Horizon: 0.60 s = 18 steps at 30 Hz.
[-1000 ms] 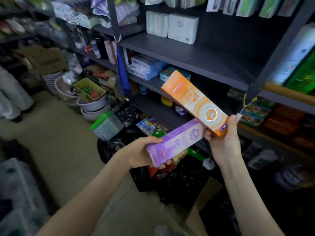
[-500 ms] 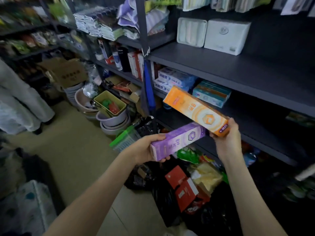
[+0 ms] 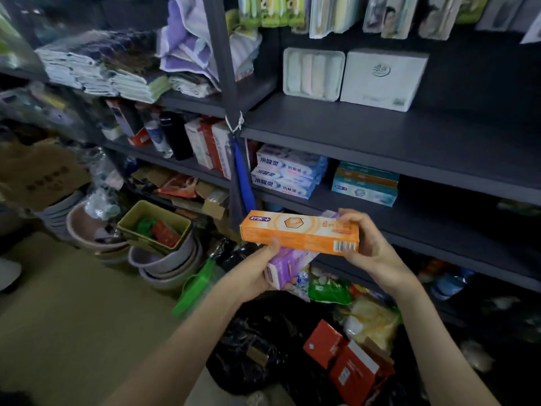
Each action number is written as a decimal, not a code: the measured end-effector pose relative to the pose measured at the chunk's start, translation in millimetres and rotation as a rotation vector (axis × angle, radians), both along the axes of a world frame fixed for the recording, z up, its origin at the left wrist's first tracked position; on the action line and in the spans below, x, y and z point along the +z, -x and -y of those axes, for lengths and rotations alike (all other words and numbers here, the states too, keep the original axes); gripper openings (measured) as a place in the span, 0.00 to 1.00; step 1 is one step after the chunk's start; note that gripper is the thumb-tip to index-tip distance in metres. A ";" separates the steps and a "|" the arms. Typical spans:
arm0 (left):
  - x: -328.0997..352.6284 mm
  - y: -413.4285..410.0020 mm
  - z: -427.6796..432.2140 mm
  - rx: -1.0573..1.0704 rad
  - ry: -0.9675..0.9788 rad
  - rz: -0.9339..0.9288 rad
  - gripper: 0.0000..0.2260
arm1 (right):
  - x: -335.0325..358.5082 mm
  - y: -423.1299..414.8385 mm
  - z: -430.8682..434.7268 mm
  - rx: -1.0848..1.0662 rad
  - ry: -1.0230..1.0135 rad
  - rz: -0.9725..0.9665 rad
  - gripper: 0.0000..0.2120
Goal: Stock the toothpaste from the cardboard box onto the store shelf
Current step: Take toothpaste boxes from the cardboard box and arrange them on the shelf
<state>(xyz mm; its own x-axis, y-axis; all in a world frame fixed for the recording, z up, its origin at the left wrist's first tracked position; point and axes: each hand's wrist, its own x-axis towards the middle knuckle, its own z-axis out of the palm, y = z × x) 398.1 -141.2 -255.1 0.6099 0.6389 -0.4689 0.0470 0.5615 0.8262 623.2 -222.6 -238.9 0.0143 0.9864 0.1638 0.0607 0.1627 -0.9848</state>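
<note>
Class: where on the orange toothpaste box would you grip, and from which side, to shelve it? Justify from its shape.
Probably the right end, from the right, as the right hand does: fingers over the top, thumb below. The orange toothpaste box is long, narrow and level, so an end grip spans its short side and leaves its length free.

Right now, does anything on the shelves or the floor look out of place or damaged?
Yes. A purple towel lies unfolded next to the folded stacks on the upper shelf, and red boxes lie tumbled among bags on the floor. The held orange toothpaste box and purple toothpaste box look undamaged.
</note>
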 end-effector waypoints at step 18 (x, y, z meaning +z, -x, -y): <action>7.1 -29.6 -98.5 -0.349 -0.028 -0.125 0.15 | 2.8 60.2 -42.7 -0.576 0.211 -0.068 0.14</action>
